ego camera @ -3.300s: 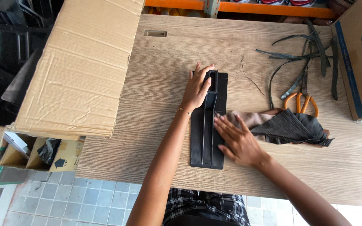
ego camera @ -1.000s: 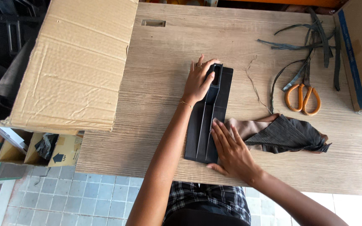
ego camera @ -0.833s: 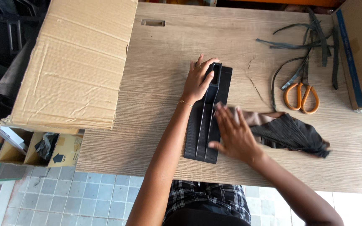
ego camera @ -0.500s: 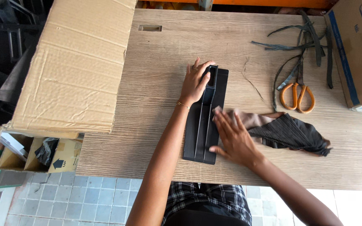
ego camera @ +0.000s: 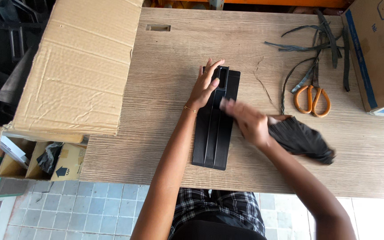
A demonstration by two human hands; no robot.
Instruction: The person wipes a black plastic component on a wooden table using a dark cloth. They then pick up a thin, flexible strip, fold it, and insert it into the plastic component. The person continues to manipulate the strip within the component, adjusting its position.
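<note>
A long black plastic panel with raised ribs lies lengthwise on the wooden table. My left hand rests on the panel's far end, fingers curled round its left edge, holding it down. My right hand is blurred with motion over the panel's right edge at mid-length. It holds a crumpled dark cloth that trails off to the right along the tabletop.
Orange-handled scissors and several black straps lie at the far right. A blue and brown carton stands beyond them. A large cardboard box overhangs the table's left side, with smaller boxes on the tiled floor below.
My right hand has slid with the cloth from the panel's near end up toward its middle and to the right. My left hand stays on the far end.
</note>
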